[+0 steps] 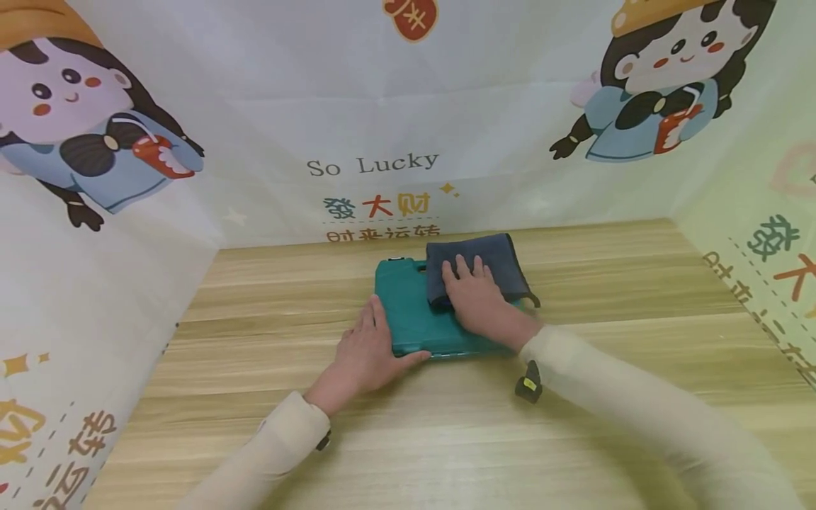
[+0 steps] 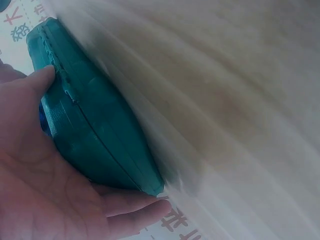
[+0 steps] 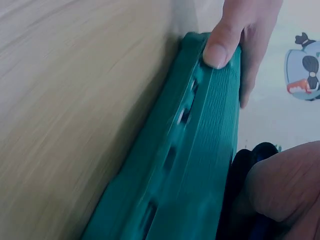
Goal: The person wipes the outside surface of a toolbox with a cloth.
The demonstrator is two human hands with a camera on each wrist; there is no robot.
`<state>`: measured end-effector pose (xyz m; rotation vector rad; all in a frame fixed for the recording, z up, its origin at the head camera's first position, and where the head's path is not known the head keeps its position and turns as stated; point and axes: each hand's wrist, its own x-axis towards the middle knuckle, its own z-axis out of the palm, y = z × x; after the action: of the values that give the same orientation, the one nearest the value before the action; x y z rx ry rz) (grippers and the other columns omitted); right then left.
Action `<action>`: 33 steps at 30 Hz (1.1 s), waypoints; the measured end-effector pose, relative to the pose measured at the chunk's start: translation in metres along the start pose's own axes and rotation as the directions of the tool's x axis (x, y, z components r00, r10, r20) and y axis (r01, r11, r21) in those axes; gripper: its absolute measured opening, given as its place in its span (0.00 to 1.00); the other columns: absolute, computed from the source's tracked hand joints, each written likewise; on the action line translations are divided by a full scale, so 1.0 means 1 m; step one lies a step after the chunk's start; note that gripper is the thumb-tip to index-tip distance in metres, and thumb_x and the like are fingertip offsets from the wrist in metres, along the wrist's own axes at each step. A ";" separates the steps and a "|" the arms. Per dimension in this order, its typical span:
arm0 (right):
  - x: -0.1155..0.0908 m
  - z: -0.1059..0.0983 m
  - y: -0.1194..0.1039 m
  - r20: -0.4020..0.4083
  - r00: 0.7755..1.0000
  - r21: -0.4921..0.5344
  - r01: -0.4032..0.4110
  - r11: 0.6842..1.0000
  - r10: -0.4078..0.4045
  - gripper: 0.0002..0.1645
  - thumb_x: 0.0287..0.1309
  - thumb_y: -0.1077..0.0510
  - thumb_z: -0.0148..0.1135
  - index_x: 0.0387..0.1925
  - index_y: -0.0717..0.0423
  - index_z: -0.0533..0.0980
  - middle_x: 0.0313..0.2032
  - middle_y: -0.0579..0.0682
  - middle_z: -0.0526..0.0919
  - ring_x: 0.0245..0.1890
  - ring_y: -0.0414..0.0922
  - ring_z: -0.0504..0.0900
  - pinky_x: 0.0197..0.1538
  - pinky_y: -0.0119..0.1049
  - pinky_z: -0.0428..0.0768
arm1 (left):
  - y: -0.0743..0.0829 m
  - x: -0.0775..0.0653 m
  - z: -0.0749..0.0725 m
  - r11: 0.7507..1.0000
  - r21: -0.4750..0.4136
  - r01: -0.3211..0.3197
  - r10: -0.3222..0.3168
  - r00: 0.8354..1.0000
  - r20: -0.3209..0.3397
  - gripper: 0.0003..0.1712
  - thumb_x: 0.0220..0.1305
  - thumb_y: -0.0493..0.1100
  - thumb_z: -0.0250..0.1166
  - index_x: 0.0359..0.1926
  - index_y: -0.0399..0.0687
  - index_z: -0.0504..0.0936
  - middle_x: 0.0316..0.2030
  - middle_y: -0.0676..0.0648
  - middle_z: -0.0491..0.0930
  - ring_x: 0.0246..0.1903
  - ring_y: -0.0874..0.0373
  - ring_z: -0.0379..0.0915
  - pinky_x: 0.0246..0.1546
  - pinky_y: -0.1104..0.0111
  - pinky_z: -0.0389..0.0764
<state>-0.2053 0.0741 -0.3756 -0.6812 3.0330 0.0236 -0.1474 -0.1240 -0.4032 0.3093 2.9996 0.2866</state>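
A teal plastic case lies flat on the wooden table, its seam and slotted side edge showing in the right wrist view. My left hand braces its near left corner: the straight fingers run along the left side and the thumb touches the front edge. In the left wrist view the palm faces the case. A folded dark blue cloth with black edging covers the case's right part and reaches past its far edge. My right hand rests flat on this cloth, fingers spread, pressing it against the lid.
The wooden table extends around the case. A white printed curtain stands behind it, with similar printed sheets at both sides. A black strap piece with a yellow mark hangs at the right wrist.
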 end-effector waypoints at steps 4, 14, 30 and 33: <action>0.007 0.000 -0.014 -0.014 0.998 0.006 0.058 0.998 -0.058 0.34 0.64 0.61 0.49 0.68 0.62 0.52 0.65 0.66 0.54 0.63 0.67 0.51 0.61 0.54 0.56 | -0.001 0.000 -0.001 1.000 -0.002 0.000 0.000 1.000 0.024 0.73 0.44 0.84 0.45 0.68 0.30 0.32 0.68 0.32 0.41 0.66 0.43 0.43 0.57 0.50 0.61; 0.026 0.003 -0.033 -0.036 0.988 0.069 0.149 0.986 -0.147 0.34 0.63 0.65 0.48 0.69 0.59 0.51 0.67 0.62 0.53 0.65 0.63 0.48 0.63 0.52 0.52 | -0.006 0.003 -0.008 0.998 0.010 -0.063 0.062 0.994 0.085 0.71 0.46 0.83 0.46 0.68 0.29 0.33 0.68 0.32 0.39 0.66 0.44 0.42 0.56 0.50 0.62; 0.026 0.006 -0.043 -0.068 0.937 0.103 0.347 0.932 -0.342 0.40 0.57 0.71 0.51 0.70 0.55 0.51 0.69 0.57 0.50 0.67 0.59 0.44 0.65 0.48 0.48 | -0.012 0.004 -0.006 0.998 -0.033 -0.050 0.054 0.991 0.120 0.71 0.46 0.82 0.47 0.67 0.30 0.30 0.69 0.32 0.35 0.66 0.44 0.38 0.56 0.48 0.61; 0.022 0.008 -0.043 -0.075 0.925 0.126 0.380 0.916 -0.374 0.42 0.55 0.72 0.51 0.70 0.54 0.51 0.69 0.55 0.50 0.67 0.58 0.43 0.65 0.47 0.47 | -0.011 0.003 -0.007 0.999 -0.010 -0.048 0.049 0.991 0.121 0.72 0.46 0.83 0.45 0.67 0.29 0.32 0.68 0.32 0.35 0.66 0.44 0.37 0.57 0.50 0.60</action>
<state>-0.2068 0.0262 -0.3849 -1.2539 2.8533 -0.2144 -0.1537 -0.1352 -0.3993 0.3845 2.8738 0.2729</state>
